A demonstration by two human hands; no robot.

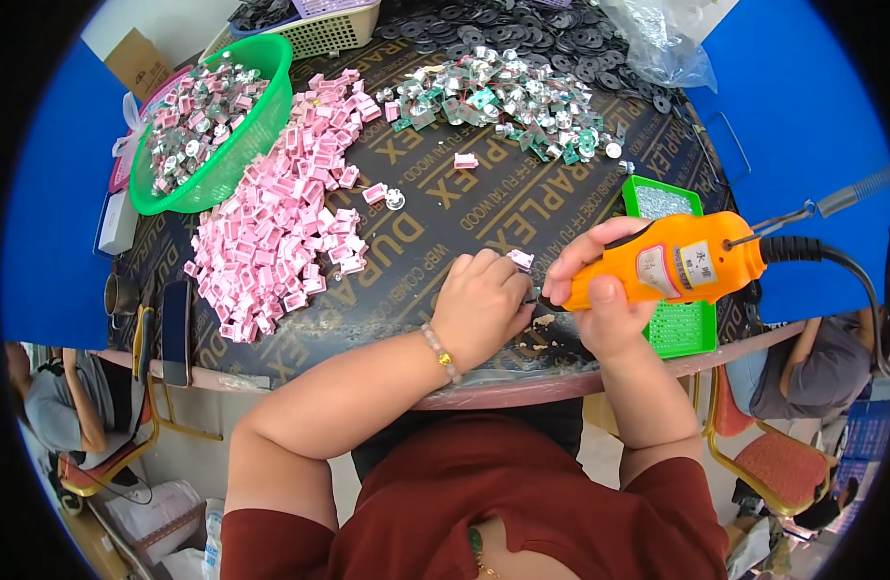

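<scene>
The right hand [614, 319] grips an orange power screwdriver [672, 261], tip beside the left hand's [479, 302] curled fingers, over the worktop [368, 324]; whether those hold anything, I can't tell. A slipping tip could nick them.

Driver [691, 253] pointed at left hand [482, 298]

The right hand [609, 295] gripped it, its tip near the other's fingers. Pink parts [271, 224] lay heaped beside a green basket [273, 101]; silver-and-green pieces [508, 92] and black discs [508, 29] lay farther back.
</scene>
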